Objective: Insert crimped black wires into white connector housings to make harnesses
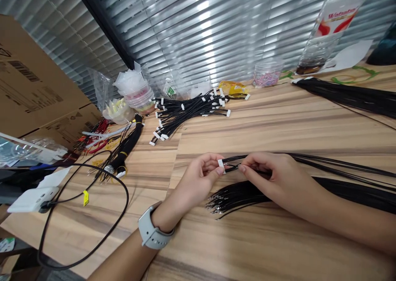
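Gray watch (154,231) at 6 o'clock, on left wrist | left hand (198,182) closed, pinching white plug (220,164) | right hand (274,175) at 3 o'clock from plug, closed on thin black wire (236,167) | black wire bunch (239,196) below | small, tight pinches keep things steady

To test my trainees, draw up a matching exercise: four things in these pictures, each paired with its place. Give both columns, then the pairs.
Things:
1. grey smartwatch
2. white connector
3. bundle of black wires with white connectors
4. black wires with crimped metal ends

Places:
A. Lying beyond the hands on the wooden table
B. Fanned out below the right hand
C. Around the left wrist
D. Pinched in the fingers of the left hand

Pairs: 1-C, 2-D, 3-A, 4-B
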`<state>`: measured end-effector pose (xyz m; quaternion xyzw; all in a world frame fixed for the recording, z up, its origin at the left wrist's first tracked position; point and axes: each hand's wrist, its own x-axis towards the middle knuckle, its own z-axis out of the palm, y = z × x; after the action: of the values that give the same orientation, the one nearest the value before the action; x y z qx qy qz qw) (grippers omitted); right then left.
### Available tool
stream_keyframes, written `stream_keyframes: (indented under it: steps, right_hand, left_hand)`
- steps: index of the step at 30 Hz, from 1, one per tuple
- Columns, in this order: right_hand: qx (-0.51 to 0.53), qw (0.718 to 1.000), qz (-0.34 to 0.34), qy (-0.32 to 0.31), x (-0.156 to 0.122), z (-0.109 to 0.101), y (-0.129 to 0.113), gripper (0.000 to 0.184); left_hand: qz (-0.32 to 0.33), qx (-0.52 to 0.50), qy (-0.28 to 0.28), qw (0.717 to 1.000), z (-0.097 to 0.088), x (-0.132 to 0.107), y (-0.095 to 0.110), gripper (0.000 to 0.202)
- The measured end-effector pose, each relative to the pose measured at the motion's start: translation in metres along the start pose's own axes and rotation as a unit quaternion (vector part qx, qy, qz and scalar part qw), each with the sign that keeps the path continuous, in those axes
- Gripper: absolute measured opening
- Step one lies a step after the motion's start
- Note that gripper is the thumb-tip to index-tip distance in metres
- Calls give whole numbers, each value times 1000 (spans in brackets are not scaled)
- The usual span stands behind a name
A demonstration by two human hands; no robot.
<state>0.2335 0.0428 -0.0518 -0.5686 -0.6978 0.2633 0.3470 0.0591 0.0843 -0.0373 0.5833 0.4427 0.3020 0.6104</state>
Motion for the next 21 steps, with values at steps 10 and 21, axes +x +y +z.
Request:
stream_keyframes:
  steps: [10,21]
  right_hand:
    - [-17,998,-51,18,-1,0,2,14]
    - [-4,999,-49,9,1,-1,1,15]
  left_hand:
    - [8,20,-16,1000,-4,2,-1,14]
    - [8,45,-25,999,-4,2,-2,13]
